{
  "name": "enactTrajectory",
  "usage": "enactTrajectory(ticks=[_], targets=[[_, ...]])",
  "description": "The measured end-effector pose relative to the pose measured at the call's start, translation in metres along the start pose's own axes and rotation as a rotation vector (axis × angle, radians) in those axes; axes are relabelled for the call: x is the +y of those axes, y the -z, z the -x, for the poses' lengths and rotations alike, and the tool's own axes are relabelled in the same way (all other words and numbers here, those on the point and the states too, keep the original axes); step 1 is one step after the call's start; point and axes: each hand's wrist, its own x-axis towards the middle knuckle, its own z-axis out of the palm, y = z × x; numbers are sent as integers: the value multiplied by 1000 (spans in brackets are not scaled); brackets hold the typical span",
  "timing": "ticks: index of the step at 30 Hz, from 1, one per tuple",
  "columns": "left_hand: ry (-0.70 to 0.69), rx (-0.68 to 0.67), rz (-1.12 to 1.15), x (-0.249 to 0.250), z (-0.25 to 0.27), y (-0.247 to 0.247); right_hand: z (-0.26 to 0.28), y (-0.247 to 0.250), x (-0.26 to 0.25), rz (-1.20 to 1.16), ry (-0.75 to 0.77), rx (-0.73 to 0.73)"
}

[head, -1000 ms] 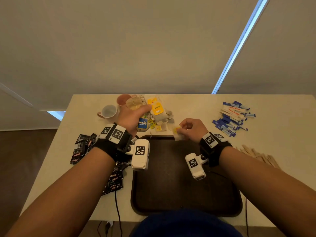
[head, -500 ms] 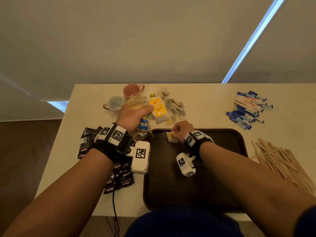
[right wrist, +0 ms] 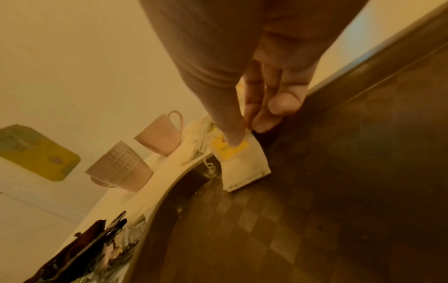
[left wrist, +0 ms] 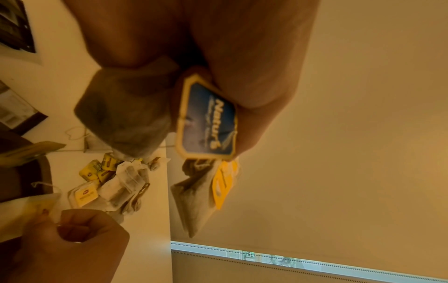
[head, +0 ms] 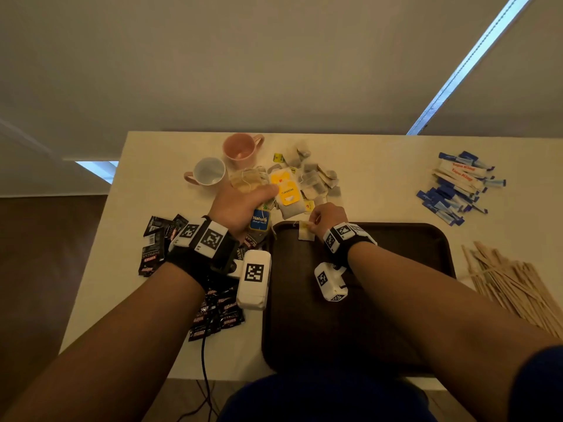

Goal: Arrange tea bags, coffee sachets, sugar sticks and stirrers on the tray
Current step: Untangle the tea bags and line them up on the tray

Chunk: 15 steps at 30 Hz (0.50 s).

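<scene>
Black wristbands (head: 201,254), white tagged cameras (head: 254,280)

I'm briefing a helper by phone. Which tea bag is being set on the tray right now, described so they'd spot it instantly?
Start at the dark tray and go to its far left corner. There the right hand pinches a pale tea bag with a yellow tag. It is the only bag on the tray; the others lie heaped on the table or sit in the left hand.

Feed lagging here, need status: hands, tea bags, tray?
Left hand grips bunched tea bags. Right hand pinches yellow-tagged tea bag at dark brown tray far-left corner. Nothing blocking.
</scene>
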Motion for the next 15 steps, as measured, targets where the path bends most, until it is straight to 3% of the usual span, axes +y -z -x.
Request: enactTrajectory(ticks=[15], targets=[[-2,-14,38,-7,-6,2,-5,-3,1,10,24,30]])
